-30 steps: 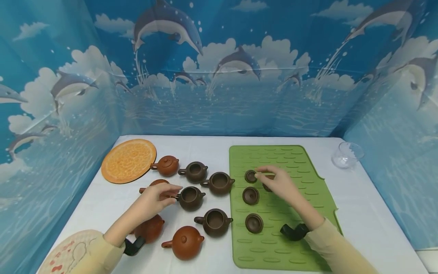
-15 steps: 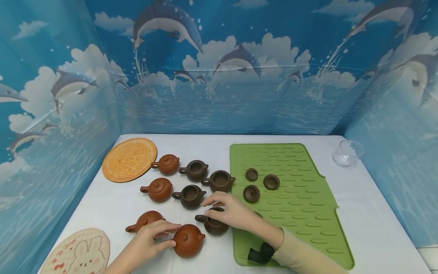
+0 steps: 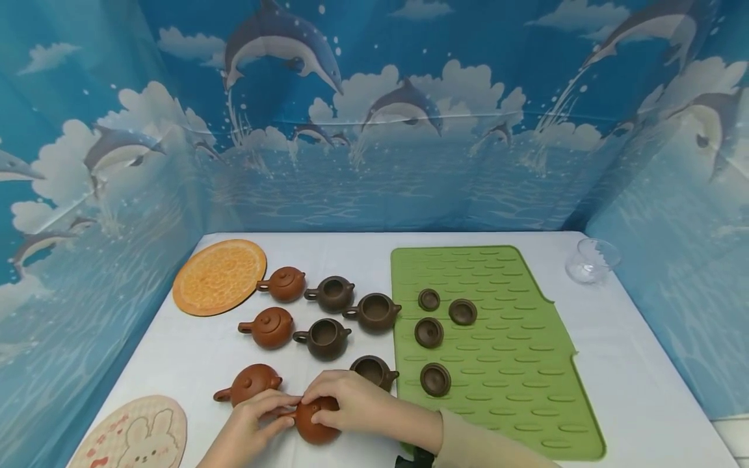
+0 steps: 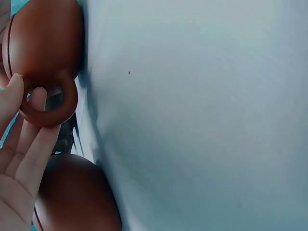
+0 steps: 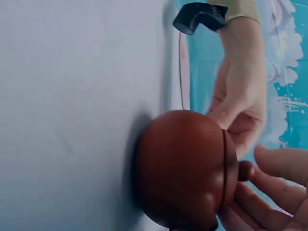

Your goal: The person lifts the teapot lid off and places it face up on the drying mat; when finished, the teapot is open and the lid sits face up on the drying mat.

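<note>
A reddish-brown teapot (image 3: 313, 434) with its lid on sits at the front of the table. Thumb and fingers of my left hand (image 3: 248, 426) pinch its loop handle (image 4: 70, 98), seen close in the left wrist view. From the right, my right hand (image 3: 363, 403) reaches over the same teapot, its fingers spread about the lid knob (image 5: 246, 170). The thumb looks apart from the knob, while the other fingers are at the lid's edge. Another reddish-brown teapot (image 3: 253, 382) stands just behind my left hand. The right forearm partly covers a dark lidless teapot (image 3: 383, 374).
Two more reddish-brown lidded teapots (image 3: 272, 327) and several dark lidless teapots (image 3: 324, 339) stand behind. Several dark lids (image 3: 435, 379) lie on a green mat (image 3: 503, 390). An orange round mat (image 3: 219, 276), a bunny mat (image 3: 140, 435) and a clear glass (image 3: 588, 263) sit near the edges.
My right hand has left the dark lids, passed over the front dark teapot and come to the front reddish-brown teapot's lid. My left hand has moved forward and down to its handle.
</note>
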{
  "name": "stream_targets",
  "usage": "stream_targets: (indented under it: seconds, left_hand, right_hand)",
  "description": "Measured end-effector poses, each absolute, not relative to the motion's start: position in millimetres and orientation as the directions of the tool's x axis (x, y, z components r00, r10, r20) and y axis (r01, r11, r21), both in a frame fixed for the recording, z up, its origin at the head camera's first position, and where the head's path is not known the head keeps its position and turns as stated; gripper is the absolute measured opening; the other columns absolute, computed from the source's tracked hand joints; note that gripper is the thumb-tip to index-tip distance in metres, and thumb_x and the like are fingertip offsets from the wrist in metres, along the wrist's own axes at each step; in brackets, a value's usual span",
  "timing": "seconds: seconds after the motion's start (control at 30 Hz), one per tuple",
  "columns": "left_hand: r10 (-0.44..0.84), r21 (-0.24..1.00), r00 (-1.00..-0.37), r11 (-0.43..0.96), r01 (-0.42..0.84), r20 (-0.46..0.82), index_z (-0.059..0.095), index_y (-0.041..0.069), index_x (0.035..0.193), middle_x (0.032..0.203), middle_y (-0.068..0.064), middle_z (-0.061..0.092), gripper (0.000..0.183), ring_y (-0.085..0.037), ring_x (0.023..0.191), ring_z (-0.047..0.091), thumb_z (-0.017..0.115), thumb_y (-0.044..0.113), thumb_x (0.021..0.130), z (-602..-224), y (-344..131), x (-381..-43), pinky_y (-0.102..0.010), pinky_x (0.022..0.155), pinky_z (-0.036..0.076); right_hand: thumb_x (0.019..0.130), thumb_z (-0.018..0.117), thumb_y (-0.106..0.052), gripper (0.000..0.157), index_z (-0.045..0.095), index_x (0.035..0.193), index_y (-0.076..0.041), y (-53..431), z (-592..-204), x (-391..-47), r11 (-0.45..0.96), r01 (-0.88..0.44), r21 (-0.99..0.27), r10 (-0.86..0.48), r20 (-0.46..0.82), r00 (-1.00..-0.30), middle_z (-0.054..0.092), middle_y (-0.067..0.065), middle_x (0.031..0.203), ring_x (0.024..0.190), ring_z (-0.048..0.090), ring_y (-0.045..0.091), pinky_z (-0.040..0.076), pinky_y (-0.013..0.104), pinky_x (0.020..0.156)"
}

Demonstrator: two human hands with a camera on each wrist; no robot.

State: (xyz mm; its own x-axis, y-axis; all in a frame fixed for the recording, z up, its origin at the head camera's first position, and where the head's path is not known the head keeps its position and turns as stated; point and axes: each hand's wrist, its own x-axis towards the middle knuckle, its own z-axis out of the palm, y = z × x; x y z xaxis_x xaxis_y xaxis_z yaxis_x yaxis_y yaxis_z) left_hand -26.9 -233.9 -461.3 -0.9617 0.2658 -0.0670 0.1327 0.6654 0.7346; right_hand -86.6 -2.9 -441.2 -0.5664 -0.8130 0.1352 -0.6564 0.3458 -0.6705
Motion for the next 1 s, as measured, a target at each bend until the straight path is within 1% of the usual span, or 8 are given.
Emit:
stream_targets:
  seconds: [0.2, 0.33, 0.5, 0.6, 0.7, 0.8, 0.9, 1.0]
  left_hand:
    - [0.252, 0.757, -0.964, 0.645, 0.106, -0.080, 0.073, 0.012, 0.113, 0.109, -0.001, 0.071, 0.030, 0.003, 0.090, 0.065, 0.076, 0.015, 0.084, -462, -235, -29, -0.018, 0.081, 0.056]
    - [0.243, 0.726, -0.967, 0.678, 0.117, -0.071, 0.075, 0.017, 0.109, 0.106, 0.006, 0.072, 0.027, 0.000, 0.098, 0.064, 0.078, 0.020, 0.083, -463, -237, -30, -0.019, 0.084, 0.056]
    - [0.240, 0.681, -0.969, 0.719, 0.139, -0.057, 0.077, 0.024, 0.104, 0.099, 0.016, 0.071, 0.023, -0.012, 0.107, 0.066, 0.078, 0.026, 0.081, -464, -238, -32, -0.024, 0.091, 0.054]
    - [0.244, 0.679, -0.968, 0.720, 0.143, -0.056, 0.078, 0.023, 0.103, 0.098, 0.017, 0.071, 0.022, -0.018, 0.109, 0.066, 0.078, 0.027, 0.081, -464, -239, -33, -0.026, 0.091, 0.055]
    - [0.258, 0.675, -0.965, 0.721, 0.158, -0.050, 0.078, 0.022, 0.103, 0.098, 0.016, 0.071, 0.022, -0.018, 0.109, 0.067, 0.078, 0.029, 0.081, -464, -239, -34, -0.028, 0.092, 0.055]
    - [0.281, 0.671, -0.959, 0.720, 0.179, -0.046, 0.078, 0.021, 0.102, 0.098, 0.015, 0.071, 0.022, -0.015, 0.106, 0.067, 0.077, 0.030, 0.082, -465, -240, -34, -0.030, 0.091, 0.056]
    - [0.311, 0.700, -0.949, 0.687, 0.193, -0.043, 0.078, 0.018, 0.103, 0.098, 0.011, 0.071, 0.022, -0.010, 0.104, 0.066, 0.077, 0.028, 0.083, -466, -240, -35, -0.027, 0.086, 0.057]
    - [0.340, 0.750, -0.939, 0.633, 0.192, -0.046, 0.078, 0.013, 0.103, 0.099, 0.006, 0.071, 0.023, -0.005, 0.102, 0.065, 0.076, 0.027, 0.084, -467, -241, -34, -0.020, 0.080, 0.058]
  right_hand:
    - [0.088, 0.074, -0.018, 0.019, 0.075, 0.107, -0.014, -7, -444, -84, 0.372, -0.748, -0.550, -0.827, 0.170, -0.536, 0.069, -0.007, 0.115, 0.111, 0.062, 0.003, 0.046, 0.016, 0.098]
    - [0.088, 0.074, -0.016, 0.018, 0.075, 0.105, -0.013, -7, -447, -85, 0.354, -0.750, -0.559, -0.820, 0.200, -0.536, 0.070, -0.006, 0.113, 0.109, 0.063, 0.002, 0.046, 0.013, 0.096]
    - [0.088, 0.074, -0.017, 0.014, 0.075, 0.101, -0.012, -8, -450, -86, 0.328, -0.752, -0.573, -0.815, 0.231, -0.531, 0.071, -0.005, 0.110, 0.107, 0.064, 0.002, 0.046, 0.011, 0.094]
    - [0.088, 0.073, -0.018, 0.013, 0.075, 0.099, -0.012, -8, -452, -87, 0.302, -0.763, -0.571, -0.811, 0.267, -0.520, 0.072, -0.003, 0.109, 0.106, 0.065, 0.003, 0.046, 0.011, 0.093]
    - [0.090, 0.071, -0.019, 0.012, 0.075, 0.099, -0.012, -5, -451, -88, 0.281, -0.743, -0.608, -0.788, 0.295, -0.540, 0.073, -0.003, 0.109, 0.106, 0.065, 0.003, 0.046, 0.011, 0.093]
    - [0.090, 0.071, -0.022, 0.012, 0.076, 0.099, -0.014, 5, -447, -89, 0.229, -0.652, -0.722, -0.744, 0.302, -0.596, 0.073, -0.004, 0.109, 0.106, 0.066, 0.003, 0.048, 0.013, 0.093]
    - [0.089, 0.073, -0.023, 0.014, 0.075, 0.099, -0.013, 24, -441, -92, 0.127, -0.439, -0.889, -0.705, 0.230, -0.671, 0.074, 0.001, 0.111, 0.106, 0.066, 0.003, 0.052, 0.018, 0.092]
    - [0.089, 0.072, -0.021, 0.019, 0.074, 0.103, -0.008, 48, -435, -95, 0.055, -0.198, -0.979, -0.684, 0.108, -0.722, 0.073, 0.009, 0.115, 0.106, 0.066, 0.003, 0.054, 0.021, 0.090]
